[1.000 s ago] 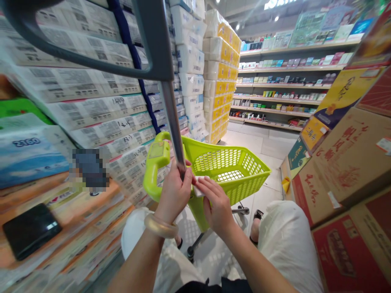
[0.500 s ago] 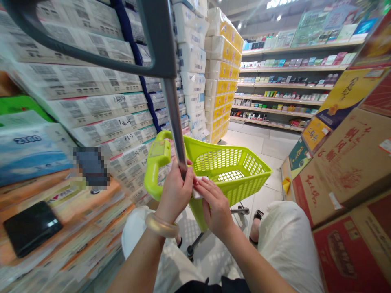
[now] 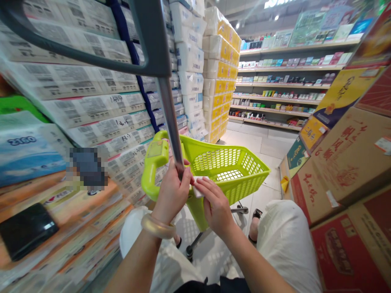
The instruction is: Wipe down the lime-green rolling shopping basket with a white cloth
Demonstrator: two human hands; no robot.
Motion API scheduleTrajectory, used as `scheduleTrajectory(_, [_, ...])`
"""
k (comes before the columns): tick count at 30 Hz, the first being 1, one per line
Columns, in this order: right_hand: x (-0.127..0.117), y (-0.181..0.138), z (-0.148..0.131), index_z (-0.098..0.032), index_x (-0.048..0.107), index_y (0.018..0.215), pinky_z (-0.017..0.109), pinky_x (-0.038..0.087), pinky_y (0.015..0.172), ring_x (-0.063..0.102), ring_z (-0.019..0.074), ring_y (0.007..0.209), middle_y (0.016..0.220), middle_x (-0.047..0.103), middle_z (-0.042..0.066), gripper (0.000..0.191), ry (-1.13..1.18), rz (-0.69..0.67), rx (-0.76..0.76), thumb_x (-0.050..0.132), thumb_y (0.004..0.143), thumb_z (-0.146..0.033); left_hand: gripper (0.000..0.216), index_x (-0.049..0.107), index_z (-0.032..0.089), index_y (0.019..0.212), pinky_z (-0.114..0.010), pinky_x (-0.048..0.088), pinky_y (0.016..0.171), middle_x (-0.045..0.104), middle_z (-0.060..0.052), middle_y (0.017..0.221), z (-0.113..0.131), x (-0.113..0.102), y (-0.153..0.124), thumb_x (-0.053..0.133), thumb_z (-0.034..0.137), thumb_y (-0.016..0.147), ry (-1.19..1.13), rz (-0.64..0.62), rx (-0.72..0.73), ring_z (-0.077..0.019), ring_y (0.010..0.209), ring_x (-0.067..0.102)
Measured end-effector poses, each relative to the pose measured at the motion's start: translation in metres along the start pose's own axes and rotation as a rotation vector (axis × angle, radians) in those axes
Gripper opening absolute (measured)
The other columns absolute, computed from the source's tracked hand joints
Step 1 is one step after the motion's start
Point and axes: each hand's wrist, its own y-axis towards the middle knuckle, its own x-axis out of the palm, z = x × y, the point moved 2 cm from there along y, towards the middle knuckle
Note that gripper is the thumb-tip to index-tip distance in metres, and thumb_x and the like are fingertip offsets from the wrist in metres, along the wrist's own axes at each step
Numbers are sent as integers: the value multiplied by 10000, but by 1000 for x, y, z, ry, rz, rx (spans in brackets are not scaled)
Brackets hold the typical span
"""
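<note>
Around the grey metal pole (image 3: 171,122) my left hand (image 3: 171,193) is closed, fingers wrapped about its lower end just in front of the lime-green basket cart (image 3: 226,171). My right hand (image 3: 216,205) sits just beside it, thumb and fingertips pinched on a small white slip (image 3: 199,186) that touches the pole's base; what the slip is I cannot tell. A pale bangle (image 3: 157,227) circles my left wrist. Both hands hover above the near rim of the cart, whose curved green handle (image 3: 152,169) rises to their left, and its mesh tub stands open beyond them. Up above, the pole meets a broad grey frame (image 3: 91,53) that crosses the upper left of my view. Below my forearms are my knees in white trousers (image 3: 287,240), and the tiled floor shows between them. To my left, stacked tissue packs (image 3: 100,114) fill the shelving, with a black wallet-like case (image 3: 26,230) lying on a lower stack. To my right stand brown cardboard boxes (image 3: 345,162) with red print. Well apart, at the aisle's end, are shelves of small goods (image 3: 281,89).
</note>
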Motion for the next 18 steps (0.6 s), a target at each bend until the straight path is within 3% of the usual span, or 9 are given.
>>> scheduleTrajectory(5, [-8,-7,15,-243,632,1269,471,469,1084,574,223,1257,1264,670,84,487,-82,85,128,389,894,-50,149,452,209,999,-282,486,620,571,61,622,-2,1,-1,473,337,927,-39,-16,-35,-145,560,604])
scheduleTrajectory(11, [0,3,-11,-241,580,1332,437,446,1112,532,209,1304,1328,635,70,481,28,-31,-25,424,911,-69,167,476,200,1007,-299,504,644,580,41,631,-4,-1,1,490,331,905,-10,5,-34,-161,606,619])
scheduleTrajectory(18, [-9,-12,19,-223,654,1225,469,480,1069,589,225,1234,1247,678,92,487,-97,78,141,398,862,-23,167,462,202,1002,-273,495,575,531,80,554,-2,-9,1,492,339,911,-76,-17,-58,-135,497,565])
